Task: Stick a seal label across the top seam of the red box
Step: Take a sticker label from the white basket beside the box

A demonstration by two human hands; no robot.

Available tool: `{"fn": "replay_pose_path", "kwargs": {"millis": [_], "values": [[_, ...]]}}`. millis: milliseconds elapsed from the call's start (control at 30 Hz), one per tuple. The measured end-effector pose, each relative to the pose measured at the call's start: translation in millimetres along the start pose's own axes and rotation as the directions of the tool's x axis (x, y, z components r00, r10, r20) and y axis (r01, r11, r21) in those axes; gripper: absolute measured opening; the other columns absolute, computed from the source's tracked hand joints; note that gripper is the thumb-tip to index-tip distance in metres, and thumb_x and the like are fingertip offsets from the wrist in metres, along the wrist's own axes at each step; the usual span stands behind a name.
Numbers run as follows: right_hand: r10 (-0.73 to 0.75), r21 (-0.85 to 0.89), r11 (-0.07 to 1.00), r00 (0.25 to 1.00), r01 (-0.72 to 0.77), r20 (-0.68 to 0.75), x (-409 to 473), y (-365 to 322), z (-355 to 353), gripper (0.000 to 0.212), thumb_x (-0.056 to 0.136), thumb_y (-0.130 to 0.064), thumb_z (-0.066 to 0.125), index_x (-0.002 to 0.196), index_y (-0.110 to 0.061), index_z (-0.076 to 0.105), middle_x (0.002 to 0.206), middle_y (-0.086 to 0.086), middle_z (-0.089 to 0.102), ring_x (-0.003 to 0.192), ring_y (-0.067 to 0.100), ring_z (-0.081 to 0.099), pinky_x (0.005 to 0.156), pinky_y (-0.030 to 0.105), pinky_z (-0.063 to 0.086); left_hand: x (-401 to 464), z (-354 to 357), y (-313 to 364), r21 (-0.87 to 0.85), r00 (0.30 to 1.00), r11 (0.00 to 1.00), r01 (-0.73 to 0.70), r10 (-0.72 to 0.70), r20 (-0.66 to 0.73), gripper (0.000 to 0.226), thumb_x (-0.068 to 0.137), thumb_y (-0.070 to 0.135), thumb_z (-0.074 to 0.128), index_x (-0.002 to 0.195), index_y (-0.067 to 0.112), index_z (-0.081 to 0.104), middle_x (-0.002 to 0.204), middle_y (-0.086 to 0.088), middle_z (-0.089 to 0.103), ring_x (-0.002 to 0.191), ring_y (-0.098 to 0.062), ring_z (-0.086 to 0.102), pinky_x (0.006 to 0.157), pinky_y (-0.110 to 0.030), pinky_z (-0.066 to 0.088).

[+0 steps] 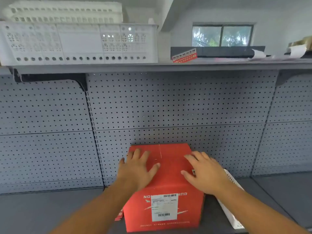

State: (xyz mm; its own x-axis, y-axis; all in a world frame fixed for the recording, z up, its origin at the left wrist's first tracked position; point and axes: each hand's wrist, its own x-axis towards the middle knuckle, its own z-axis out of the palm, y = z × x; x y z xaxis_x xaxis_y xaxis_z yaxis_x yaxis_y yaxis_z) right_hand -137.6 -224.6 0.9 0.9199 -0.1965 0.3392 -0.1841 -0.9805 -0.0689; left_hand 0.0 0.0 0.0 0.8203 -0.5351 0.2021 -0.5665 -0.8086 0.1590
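Note:
The red box stands on the lower grey shelf, with a white shipping label on its near face. Its top seam runs away from me down the middle of the lid. My left hand lies flat on the left half of the top, fingers spread. My right hand lies flat on the right half, partly over a small printed label at the box's right edge. A red sheet of seal labels lies on the upper shelf.
A white perforated basket with stacked trays sits on the upper shelf at left. A dark flat box and papers lie at upper right. A white tray leans right of the box. Grey pegboard backs the shelf.

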Motion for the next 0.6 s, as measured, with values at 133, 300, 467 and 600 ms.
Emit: {"fn": "replay_pose_path", "kwargs": {"millis": [133,300,467,600], "values": [[-0.065,0.036,0.997,0.996,0.063,0.06,-3.8,13.9,8.4,0.068,0.086,-0.073,0.035,0.142,-0.035,0.041,0.143,-0.016,0.045,0.13,0.011,0.039,0.108,0.04,0.039,6.7,13.4,0.3,-0.004,1.0,1.0,-0.028,0.028,-0.007,0.077,0.088,0.08,0.019,0.151,0.037,0.029,0.158,0.0,0.032,0.147,-0.028,0.024,0.12,-0.057,0.022],[-0.108,0.06,0.993,0.992,0.104,0.068,-9.1,28.5,13.1,0.057,0.086,-0.07,0.044,0.13,-0.035,0.054,0.129,-0.018,0.053,0.12,0.006,0.044,0.103,0.033,0.04,12.9,28.8,5.0,-0.012,0.999,0.999,-0.052,0.051,-0.013,0.074,0.088,0.079,0.019,0.149,0.04,0.034,0.155,0.0,0.037,0.145,-0.028,0.029,0.123,-0.055,0.016],[-0.143,0.101,0.986,0.988,0.136,0.06,-11.4,42.7,17.4,0.047,0.087,-0.067,0.049,0.12,-0.035,0.061,0.121,-0.02,0.056,0.113,0.005,0.047,0.099,0.032,0.042,16.9,34.1,8.4,-0.051,0.999,0.998,-0.047,0.047,-0.008,0.066,0.093,0.075,0.025,0.147,0.039,0.04,0.153,0.004,0.038,0.145,-0.024,0.03,0.123,-0.048,0.014],[-0.155,0.166,0.976,0.986,0.143,0.064,-8.3,48.7,20.6,0.045,0.087,-0.065,0.052,0.118,-0.035,0.063,0.12,-0.02,0.057,0.112,0.004,0.047,0.1,0.029,0.041,21.2,38.5,9.3,-0.073,1.0,0.997,-0.03,0.03,-0.007,0.063,0.095,0.073,0.026,0.145,0.039,0.043,0.153,0.005,0.038,0.145,-0.021,0.031,0.121,-0.046,0.015]]}}
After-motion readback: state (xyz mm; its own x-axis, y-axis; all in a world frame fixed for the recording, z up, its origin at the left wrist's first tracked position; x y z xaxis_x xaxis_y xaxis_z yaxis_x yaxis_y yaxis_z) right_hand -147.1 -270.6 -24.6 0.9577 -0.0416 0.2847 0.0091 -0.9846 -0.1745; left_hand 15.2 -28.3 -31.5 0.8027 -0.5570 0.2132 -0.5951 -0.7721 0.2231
